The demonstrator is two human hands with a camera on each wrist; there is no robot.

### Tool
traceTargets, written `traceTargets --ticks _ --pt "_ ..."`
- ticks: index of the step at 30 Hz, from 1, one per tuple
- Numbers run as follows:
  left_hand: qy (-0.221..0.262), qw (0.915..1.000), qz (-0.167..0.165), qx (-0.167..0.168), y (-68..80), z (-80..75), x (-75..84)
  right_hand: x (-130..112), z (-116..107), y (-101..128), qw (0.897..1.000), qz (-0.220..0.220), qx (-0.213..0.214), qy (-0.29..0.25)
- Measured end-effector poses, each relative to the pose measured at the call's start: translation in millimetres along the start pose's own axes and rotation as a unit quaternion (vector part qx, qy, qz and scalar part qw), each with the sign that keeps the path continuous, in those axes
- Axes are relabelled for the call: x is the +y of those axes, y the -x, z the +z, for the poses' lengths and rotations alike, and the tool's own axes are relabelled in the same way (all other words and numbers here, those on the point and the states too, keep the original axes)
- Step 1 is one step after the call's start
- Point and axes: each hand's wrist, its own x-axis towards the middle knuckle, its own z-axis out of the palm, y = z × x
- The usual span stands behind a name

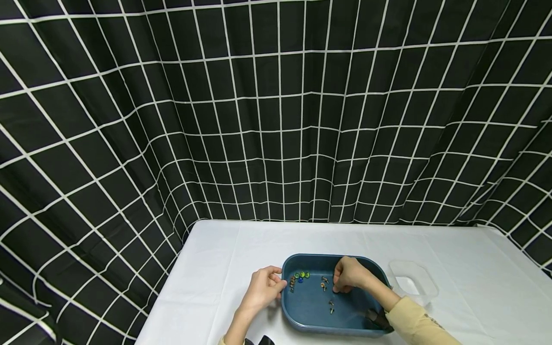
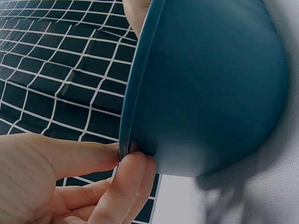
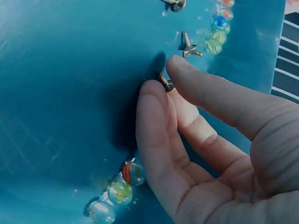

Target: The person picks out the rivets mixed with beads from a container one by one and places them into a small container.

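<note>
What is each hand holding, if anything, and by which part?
Left hand: the tub, pinched by its rim. Right hand: a small metal piece is at its fingertips; whether gripped cannot be told.

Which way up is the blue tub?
Right way up: the blue tub has its open top facing upward, with marbles lying inside.

Multicoloured glass marbles (image 3: 120, 193) and brassy metal fasteners (image 3: 188, 48) lie in a blue oblong plastic tub (image 1: 308, 309), left of a clear squarish plastic container (image 1: 413, 283).
</note>
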Motion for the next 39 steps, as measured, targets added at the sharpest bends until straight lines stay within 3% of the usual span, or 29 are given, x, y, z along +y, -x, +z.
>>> traceTargets --ticks 11,39 --pt "0.006 1.0 0.0 0.002 -0.5 -0.4 0.4 0.7 3.0 -1.4 1.0 -0.022 0.0 -0.004" --pt "0.005 1.0 0.0 -0.001 0.3 -0.8 2.1 -0.8 2.0 -1.0 1.0 0.004 -0.013 -0.012"
